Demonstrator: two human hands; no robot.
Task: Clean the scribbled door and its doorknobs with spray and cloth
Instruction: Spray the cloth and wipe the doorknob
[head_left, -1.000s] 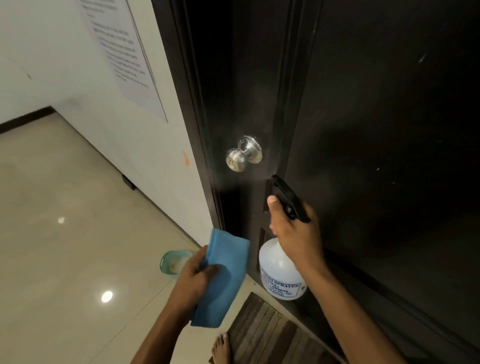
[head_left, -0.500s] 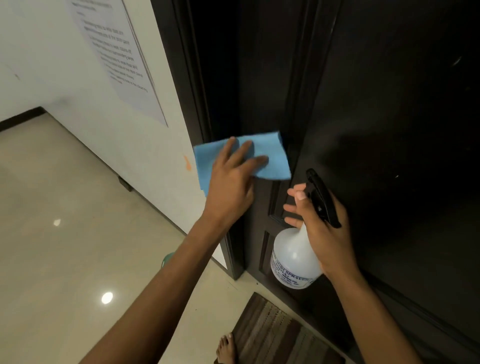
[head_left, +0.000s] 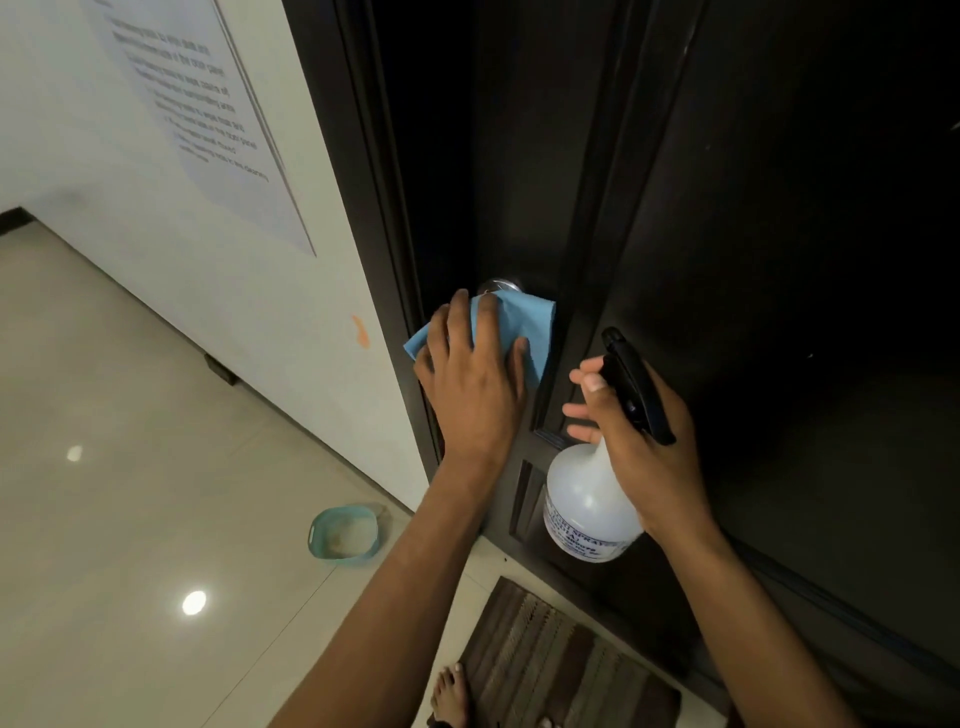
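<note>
item: door cleaning, knob stage; door, dark panelled, upright, fills the right of the view; no scribbles can be made out on it in this light, so how much of the panel is done cannot be told; knob, metal, only its top edge shows above the cloth; cloth, blue, laid over the knob and against the door; left hand flat on the cloth, fingers spread and nearly straight, pressing it onto the knob, not clenched; right hand wrapped round the neck of the spray, forefinger off the trigger and extended, bottle held just beside the door, lower than the knob; basin, teal, on the floor near the frame; mat at the door's foot; judged status: near-side knob being wiped, far-side knob and much of the panel probably outstanding.
</note>
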